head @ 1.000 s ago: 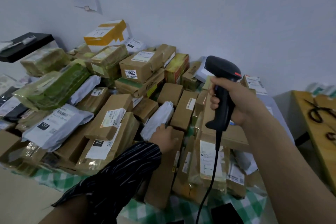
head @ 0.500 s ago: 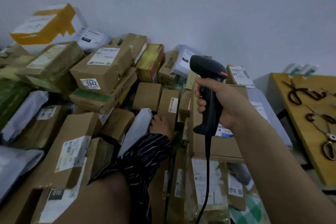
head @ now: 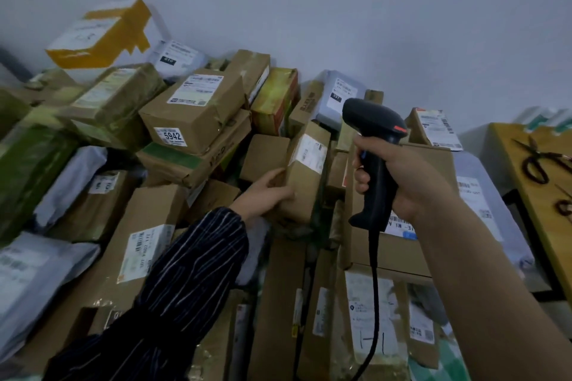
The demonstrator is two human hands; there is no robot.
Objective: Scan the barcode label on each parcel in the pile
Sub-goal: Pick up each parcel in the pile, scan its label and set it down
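cardboard parcel (head: 305,182) in left hand (head: 263,195)

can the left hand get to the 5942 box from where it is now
Probably yes. The left hand holds the small brown box, and the 5942 box sits uncovered just up and to its left, with nothing lying over it. It would need to let go first.

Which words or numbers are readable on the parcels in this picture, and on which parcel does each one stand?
"5942": white label on the front of a brown box.
"231": black patch on a grey bag, behind the scanner.
All other labels, also the one on the tan box that the left hand holds: too blurred or small to read.
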